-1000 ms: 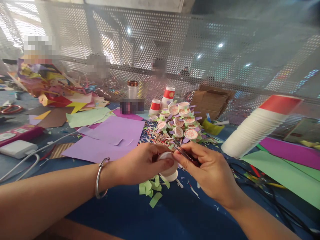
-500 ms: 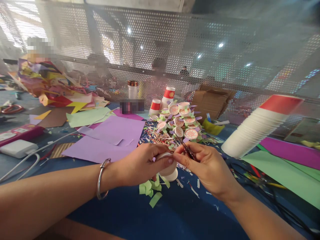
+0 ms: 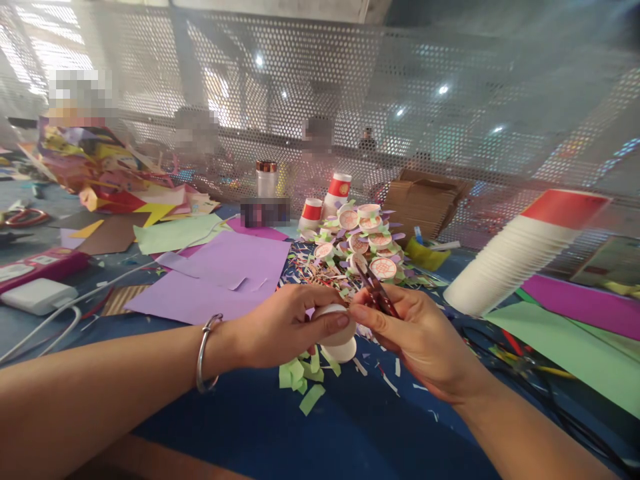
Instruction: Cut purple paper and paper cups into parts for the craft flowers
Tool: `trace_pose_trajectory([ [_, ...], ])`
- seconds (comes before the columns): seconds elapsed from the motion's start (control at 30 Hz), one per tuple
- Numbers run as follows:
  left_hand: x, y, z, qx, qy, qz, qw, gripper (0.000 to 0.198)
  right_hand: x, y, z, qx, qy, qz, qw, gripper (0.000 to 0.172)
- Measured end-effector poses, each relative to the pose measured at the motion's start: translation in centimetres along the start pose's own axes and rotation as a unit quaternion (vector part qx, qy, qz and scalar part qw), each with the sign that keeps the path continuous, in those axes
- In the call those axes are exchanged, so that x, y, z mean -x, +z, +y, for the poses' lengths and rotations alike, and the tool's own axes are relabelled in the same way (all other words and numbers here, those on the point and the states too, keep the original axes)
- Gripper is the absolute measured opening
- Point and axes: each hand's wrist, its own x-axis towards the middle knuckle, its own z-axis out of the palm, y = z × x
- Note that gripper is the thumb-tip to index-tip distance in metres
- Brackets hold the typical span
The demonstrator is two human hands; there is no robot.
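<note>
left hand: the left hand [image 3: 295, 327] has its fingers clamped on the white paper piece, thumb laid across the near side.
white paper piece: the white paper piece [image 3: 327, 312], pale, smooth and rounded, is up between the two hands, above the worktop [image 3: 310, 447].
right hand: the right hand [image 3: 415, 333] has its fingers closed around the dark tool [image 3: 379, 293]; thumb tip and forefinger come together at the piece's edge, though i cannot tell how hard they pinch.
dark tool: slim, glossy and brownish, tilted up and away from the thumb; its type is hard to make out.
handling the edge: a light grip would probably serve best, since thin paper likely creases; steadying it with the left thumb close to the working spot should stop it twisting.
tool angle: pointing the tip away from the left fingers seems the safer way to pinch with the tool in hand.
lower round: a second white round [image 3: 343, 351] shows just under the piece; whether it rests on anything is unclear.
green strips: flat little paper strips [image 3: 313, 400], matte and loosely heaped, near the left hand.
cluster: round faces with reddish patterns [image 3: 383, 269], fringed with green and purple tabs.
cup stack: nested paper cups [image 3: 505, 267], ribbed by their rims, leaning right.
</note>
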Motion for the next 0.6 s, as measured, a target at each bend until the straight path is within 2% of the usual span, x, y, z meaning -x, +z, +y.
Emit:
trace_pose_trajectory([
  [0.23,-0.27,0.02,-0.03,0.043,-0.010,-0.010,0.999,0.027,0.14,0.26,-0.29,-0.026,0.026,-0.013,0.999,0.020],
  [0.4,-0.59,-0.08,-0.05,0.137,-0.032,-0.018,0.990,0.031,0.26,0.30,-0.49,-0.021,0.017,0.017,0.999,0.024],
  [0.6,-0.70,-0.41,-0.13,0.172,-0.062,0.003,0.983,0.033,0.03,-0.08,0.00,0.027,-0.013,0.043,0.999,0.025],
])
